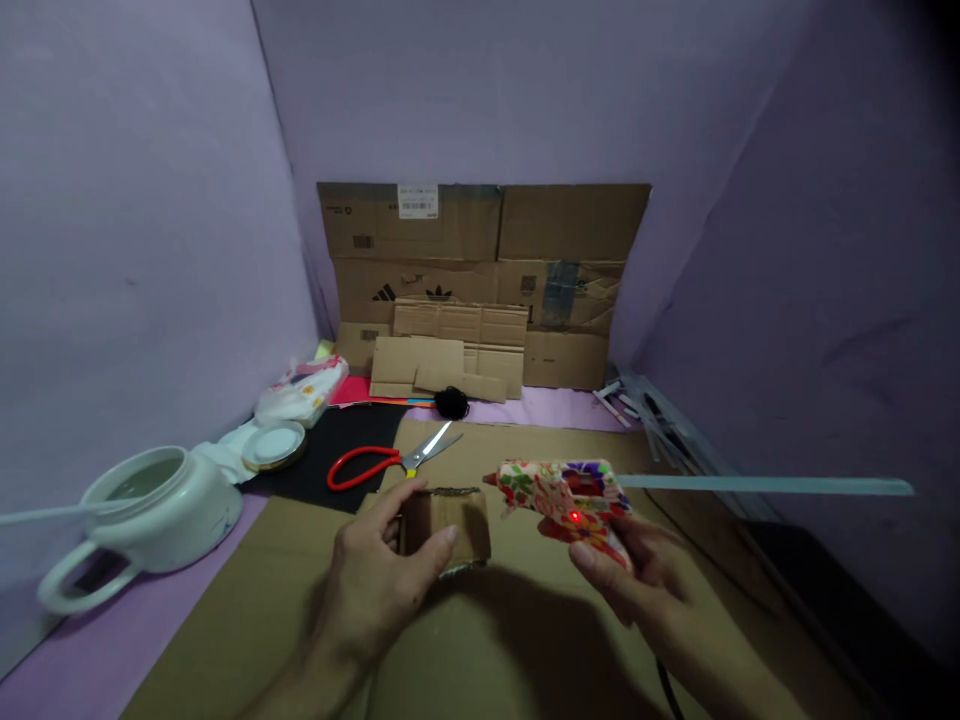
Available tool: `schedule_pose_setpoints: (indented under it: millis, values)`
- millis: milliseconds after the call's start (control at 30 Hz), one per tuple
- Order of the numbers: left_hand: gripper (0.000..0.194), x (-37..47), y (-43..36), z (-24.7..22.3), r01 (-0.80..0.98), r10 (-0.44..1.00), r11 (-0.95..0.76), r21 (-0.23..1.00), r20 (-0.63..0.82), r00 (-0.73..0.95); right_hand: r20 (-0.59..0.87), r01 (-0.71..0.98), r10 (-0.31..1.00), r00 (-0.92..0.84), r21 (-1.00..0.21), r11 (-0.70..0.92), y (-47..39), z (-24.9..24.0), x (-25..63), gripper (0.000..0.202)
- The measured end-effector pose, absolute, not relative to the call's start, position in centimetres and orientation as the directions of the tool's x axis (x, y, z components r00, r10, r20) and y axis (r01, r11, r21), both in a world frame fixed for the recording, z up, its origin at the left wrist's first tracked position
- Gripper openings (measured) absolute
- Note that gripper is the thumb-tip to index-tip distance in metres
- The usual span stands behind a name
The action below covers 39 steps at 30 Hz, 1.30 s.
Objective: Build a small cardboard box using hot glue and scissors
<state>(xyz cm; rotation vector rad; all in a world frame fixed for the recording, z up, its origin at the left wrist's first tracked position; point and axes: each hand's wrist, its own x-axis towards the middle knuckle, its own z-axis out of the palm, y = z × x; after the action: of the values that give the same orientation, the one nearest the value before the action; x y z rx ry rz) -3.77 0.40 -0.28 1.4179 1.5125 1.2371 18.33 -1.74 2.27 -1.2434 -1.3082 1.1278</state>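
My left hand (386, 565) grips a small cardboard piece (459, 520) at its left side, thumb on the near face. The piece's upper and lower edges look ragged and dark. In my right hand (637, 575) is a flower-patterned hot glue gun (555, 498), its fingers wrapped round the handle. A red light glows on the gun's side. Its nozzle points left, a short gap away from the cardboard piece. A long pale glue stick (772, 485) juts out of the gun's back. Red-handled scissors (397, 458) lie just beyond my left hand, blades partly apart.
A white pot (169, 515) with a handle stands at the left, its lid (274, 443) beside it. Cardboard sheets (416, 365) lean at the back near black yarn (451, 403). Clear glue sticks (656, 420) lie back right. A cardboard mat (247, 590) covers the table.
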Motion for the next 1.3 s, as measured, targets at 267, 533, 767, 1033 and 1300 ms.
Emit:
schedule_pose_setpoints:
  millis: [267, 533, 767, 1033, 1300]
  values:
    - [0.045, -3.5, 0.3, 0.3, 0.63, 0.941, -0.181, 0.755, 0.319, -0.112, -0.003, 0.129, 0.988, -0.154, -0.992, 0.017, -2.3, 1.6, 17.9, 0.038]
    - [0.045, -3.1, -0.2, 0.2, 0.744, 0.878, -0.307, 0.593, 0.478, -0.019, 0.023, 0.125, 0.981, -0.194, -0.991, 0.048, -2.2, 1.6, 17.7, 0.036]
    - [0.059, -2.5, -0.4, 1.0, 0.806, 0.927, -0.206, 0.555, 0.375, -0.022, -0.001, 0.213, 0.997, -0.078, -0.977, 0.016, -2.3, 1.8, 18.3, 0.035]
    - [0.057, -1.9, 0.0, 1.8, 0.843, 0.979, -0.086, 0.532, 0.203, -0.029, 0.007, 0.309, 0.99, -0.142, -0.95, 0.051, -1.9, 2.0, 19.0, 0.033]
    - [0.051, -1.3, -0.3, 2.1, 0.898, 0.979, -0.043, 0.437, 0.2, -0.051, 0.131, 0.45, 0.971, -0.2, -0.868, 0.21, -1.9, 1.3, 19.4, 0.03]
